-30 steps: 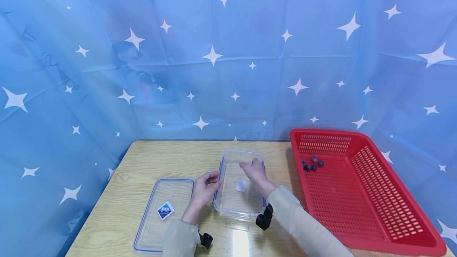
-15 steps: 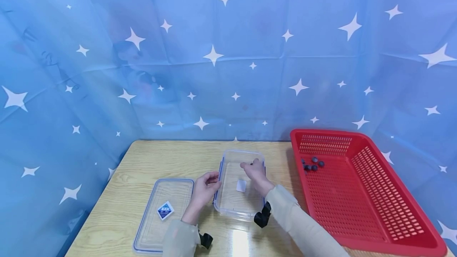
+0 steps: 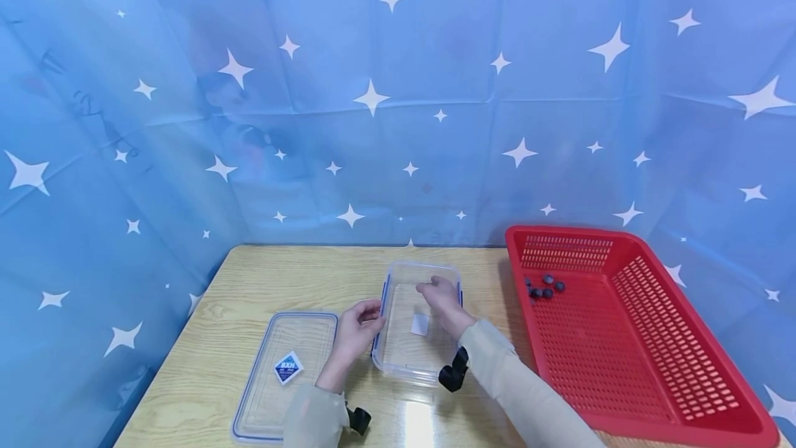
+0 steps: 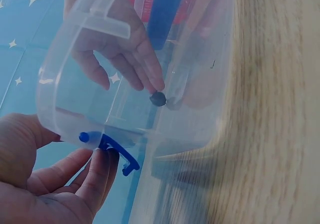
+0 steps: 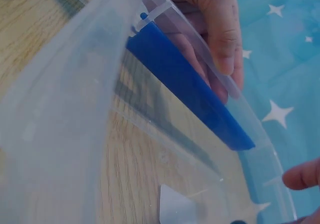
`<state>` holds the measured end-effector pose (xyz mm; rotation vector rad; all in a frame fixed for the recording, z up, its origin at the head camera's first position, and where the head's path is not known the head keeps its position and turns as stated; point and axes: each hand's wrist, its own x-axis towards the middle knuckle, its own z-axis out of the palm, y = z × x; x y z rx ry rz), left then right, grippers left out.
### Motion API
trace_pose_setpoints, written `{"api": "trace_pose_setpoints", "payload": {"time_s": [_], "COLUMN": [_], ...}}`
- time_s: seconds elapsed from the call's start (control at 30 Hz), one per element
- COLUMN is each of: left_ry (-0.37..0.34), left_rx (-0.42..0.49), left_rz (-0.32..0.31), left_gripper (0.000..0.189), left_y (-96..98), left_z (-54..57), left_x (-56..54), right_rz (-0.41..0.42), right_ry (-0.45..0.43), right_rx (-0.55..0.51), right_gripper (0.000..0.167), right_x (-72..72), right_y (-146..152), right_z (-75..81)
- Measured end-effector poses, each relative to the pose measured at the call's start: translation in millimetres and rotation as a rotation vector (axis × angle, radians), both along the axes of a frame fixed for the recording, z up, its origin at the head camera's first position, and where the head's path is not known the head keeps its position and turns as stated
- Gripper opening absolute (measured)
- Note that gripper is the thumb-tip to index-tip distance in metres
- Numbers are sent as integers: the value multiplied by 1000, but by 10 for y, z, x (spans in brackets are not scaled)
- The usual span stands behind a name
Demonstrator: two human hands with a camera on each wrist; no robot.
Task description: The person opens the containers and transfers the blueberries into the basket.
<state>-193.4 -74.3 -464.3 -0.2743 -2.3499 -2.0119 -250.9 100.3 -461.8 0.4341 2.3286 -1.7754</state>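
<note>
In the head view a clear plastic food container [image 3: 404,358] with blue side clips stands on the table. My left hand [image 3: 357,329] holds its left wall. In the right wrist view the left thumb [image 5: 227,58] lies over the rim, with the fingers outside. My right hand [image 3: 443,298] reaches inside the container toward its far end, fingers extended. A dark blueberry [image 4: 158,98] shows in the left wrist view low inside, right at the right fingertips; in the head view the hand hides it. A white square label [image 3: 419,324] shows at the container's bottom.
The clear lid [image 3: 261,393] with a blue seal and BXH sticker lies left of the container. A red perforated basket [image 3: 597,358] stands at the right, several blueberries [image 3: 548,292] in its far left corner. A star-printed blue curtain [image 3: 373,144] hangs behind.
My right wrist and sleeve have shifted slightly left, the hand staying inside the container. A dark spot seen at the right fingertips earlier is now hidden in the head view. The left hand stays put.
</note>
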Motion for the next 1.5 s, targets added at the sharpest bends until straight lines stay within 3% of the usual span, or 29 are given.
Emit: {"api": "trace_pose_setpoints", "payload": {"time_s": [0.2,0.37,0.47,0.63,0.93,1.2,1.5], "left_ry": [3,6,1,10,4,8,1], "left_rx": [7,1,-5,-9,1,5,-10], "left_rz": [-14,-1,9,17,11,-2,-8], "left_gripper": [30,31,31,31,31,30,30], "left_y": [-14,-32,-34,-31,-44,-16,-12], "left_z": [-38,-237,-330,-358,-315,2,15], "left_x": [-14,-108,-151,-165,-151,-6,3], "right_rz": [-32,-44,-24,28,46,25,10], "right_ry": [-3,-13,-16,-30,-37,5,67], "right_rx": [-1,5,23,56,121,197,224], "right_gripper": [53,50,51,51,41,29,16], "right_x": [-27,-47,-59,-76,-162,-206,-288], "right_y": [16,22,17,9,-25,-66,-98], "right_z": [-22,-19,-15,-14,-47,-80,-192]}}
